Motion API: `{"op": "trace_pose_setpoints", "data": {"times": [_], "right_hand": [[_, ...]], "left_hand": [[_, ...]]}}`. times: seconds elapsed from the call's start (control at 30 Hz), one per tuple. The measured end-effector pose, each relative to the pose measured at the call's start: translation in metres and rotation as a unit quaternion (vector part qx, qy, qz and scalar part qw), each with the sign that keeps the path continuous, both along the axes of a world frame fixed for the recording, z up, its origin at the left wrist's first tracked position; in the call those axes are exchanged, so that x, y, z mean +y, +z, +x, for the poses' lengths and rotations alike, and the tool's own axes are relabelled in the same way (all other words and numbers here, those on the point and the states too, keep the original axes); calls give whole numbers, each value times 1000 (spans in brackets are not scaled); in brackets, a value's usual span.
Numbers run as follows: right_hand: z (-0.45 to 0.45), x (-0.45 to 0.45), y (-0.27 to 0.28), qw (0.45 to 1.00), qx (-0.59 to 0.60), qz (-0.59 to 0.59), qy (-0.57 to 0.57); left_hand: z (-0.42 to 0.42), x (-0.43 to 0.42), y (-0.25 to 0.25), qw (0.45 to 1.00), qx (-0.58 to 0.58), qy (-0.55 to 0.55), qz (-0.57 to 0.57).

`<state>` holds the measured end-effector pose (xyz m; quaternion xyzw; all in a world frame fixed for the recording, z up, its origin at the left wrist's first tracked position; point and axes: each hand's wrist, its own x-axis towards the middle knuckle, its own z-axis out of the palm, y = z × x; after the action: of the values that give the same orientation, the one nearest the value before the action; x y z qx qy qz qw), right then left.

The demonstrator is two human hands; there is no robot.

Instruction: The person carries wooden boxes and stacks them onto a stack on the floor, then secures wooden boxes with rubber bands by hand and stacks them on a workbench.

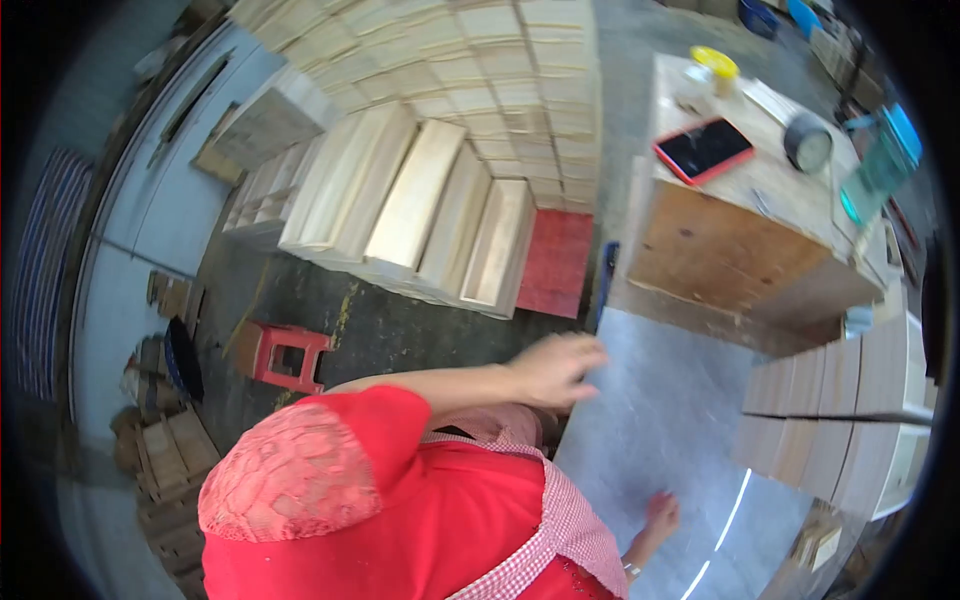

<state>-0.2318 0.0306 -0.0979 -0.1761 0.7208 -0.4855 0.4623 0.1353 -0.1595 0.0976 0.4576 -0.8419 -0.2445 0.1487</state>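
Note:
My left hand (558, 370) hovers near the left edge of the smooth grey tabletop (660, 400). Its fingers are slightly bent and apart, somewhat blurred, and no object shows in them. Lower down, my right hand (660, 518) is over the same grey surface, close to my body. Those fingers look curled together, and whether anything small is inside them is hidden. Pale wooden boxes (810, 380) stand stacked in two rows along the far side of the tabletop, beyond both hands.
A wooden crate (730, 240) beside the tabletop carries a red-edged phone (704, 150), a tape roll (807, 142), a yellow-rimmed container (714, 62) and a teal bottle (880, 165). Long wooden boxes (415, 195) and a tall stack (480, 70) stand left. A red stool (290, 355) is on the floor.

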Motion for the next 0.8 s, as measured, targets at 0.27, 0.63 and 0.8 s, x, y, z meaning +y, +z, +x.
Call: {"op": "trace_pose_setpoints", "data": {"times": [0.27,0.63,0.8], "right_hand": [[106,67,-31,981,-27,132,140],[190,-87,108,954,100,-12,281],[220,-109,119,921,125,-87,359]], "left_hand": [[289,-16,142,792,-263,502,-228],[402,-75,78,789,-55,610,47],[394,-10,136,874,104,464,-103]]}}
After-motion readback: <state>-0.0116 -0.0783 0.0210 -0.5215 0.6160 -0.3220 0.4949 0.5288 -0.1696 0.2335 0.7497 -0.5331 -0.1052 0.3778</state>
